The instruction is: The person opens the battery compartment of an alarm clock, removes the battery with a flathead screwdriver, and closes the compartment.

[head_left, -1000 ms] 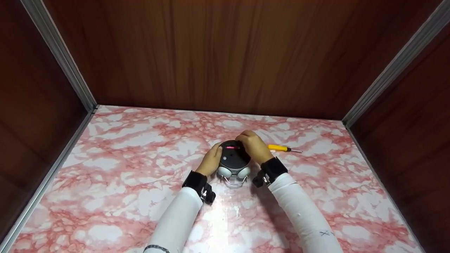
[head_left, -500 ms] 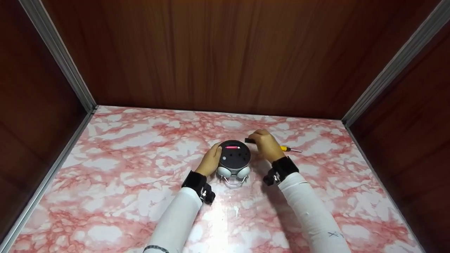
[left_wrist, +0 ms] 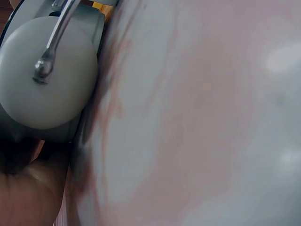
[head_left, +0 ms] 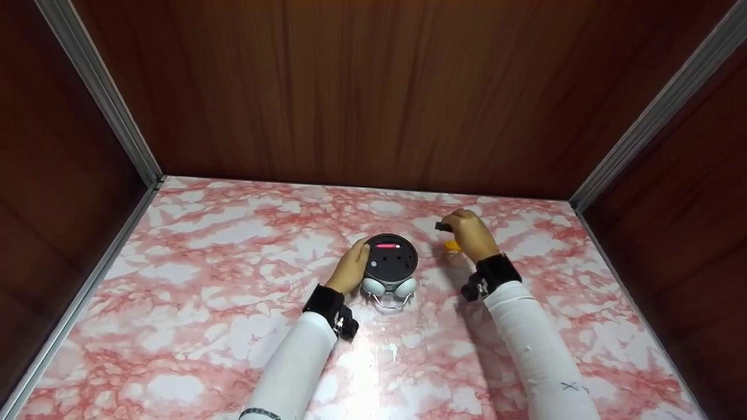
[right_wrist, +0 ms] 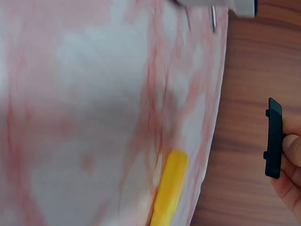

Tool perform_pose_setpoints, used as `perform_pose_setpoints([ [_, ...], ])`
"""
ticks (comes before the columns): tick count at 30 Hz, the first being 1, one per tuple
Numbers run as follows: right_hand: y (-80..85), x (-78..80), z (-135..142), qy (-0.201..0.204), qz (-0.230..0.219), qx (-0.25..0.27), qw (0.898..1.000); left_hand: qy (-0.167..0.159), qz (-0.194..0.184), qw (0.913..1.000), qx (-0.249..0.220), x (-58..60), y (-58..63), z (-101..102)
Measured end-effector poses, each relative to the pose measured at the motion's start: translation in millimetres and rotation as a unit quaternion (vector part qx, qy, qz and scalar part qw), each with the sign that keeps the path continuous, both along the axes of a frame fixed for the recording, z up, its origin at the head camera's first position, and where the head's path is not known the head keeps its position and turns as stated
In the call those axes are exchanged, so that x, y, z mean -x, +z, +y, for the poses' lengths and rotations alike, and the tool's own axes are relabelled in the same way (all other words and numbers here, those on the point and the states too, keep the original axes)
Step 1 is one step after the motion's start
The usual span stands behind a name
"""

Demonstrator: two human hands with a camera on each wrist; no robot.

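Observation:
A round twin-bell alarm clock lies face down on the table, its black back up and its two pale bells toward me. In its uncovered battery slot sits a pink battery. My left hand grips the clock's left side, thumb on the rim. To the right and above the table, my right hand pinches a small black battery cover between thumb and fingers; its small tabs show in the right wrist view. Under that hand lies a yellow-handled screwdriver, its shaft hidden in the head view.
The table has a red and white marbled top. A brown wood-look panel rises behind it, with more panels and grey metal posts at both sides.
My right hand has lifted the battery cover off the clock's back and carried it right, over the screwdriver. The whole battery now shows. My left hand has stayed on the clock.

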State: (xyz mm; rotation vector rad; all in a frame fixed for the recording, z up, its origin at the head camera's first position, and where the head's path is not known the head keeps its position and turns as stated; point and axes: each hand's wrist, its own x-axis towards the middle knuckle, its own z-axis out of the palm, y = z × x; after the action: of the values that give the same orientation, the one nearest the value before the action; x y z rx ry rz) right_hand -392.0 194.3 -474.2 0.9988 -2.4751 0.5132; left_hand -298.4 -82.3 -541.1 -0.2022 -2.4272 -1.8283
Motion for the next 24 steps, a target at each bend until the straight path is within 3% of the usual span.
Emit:
perform_pose_setpoints([
  [10,-1.9,6.0,28,-0.032,-0.013,-0.005,0.999,0.000,0.005,1.0000,0.001,0.8,0.1,-2],
  [17,-9.9,5.3,49,-0.080,-0.047,-0.015,0.996,-0.004,0.001,1.0000,-0.003,1.1,-0.6,0],
  [24,-15.6,11.8,73,-0.070,-0.027,-0.038,0.996,0.001,0.002,1.0000,-0.003,2.6,-1.2,0],
])
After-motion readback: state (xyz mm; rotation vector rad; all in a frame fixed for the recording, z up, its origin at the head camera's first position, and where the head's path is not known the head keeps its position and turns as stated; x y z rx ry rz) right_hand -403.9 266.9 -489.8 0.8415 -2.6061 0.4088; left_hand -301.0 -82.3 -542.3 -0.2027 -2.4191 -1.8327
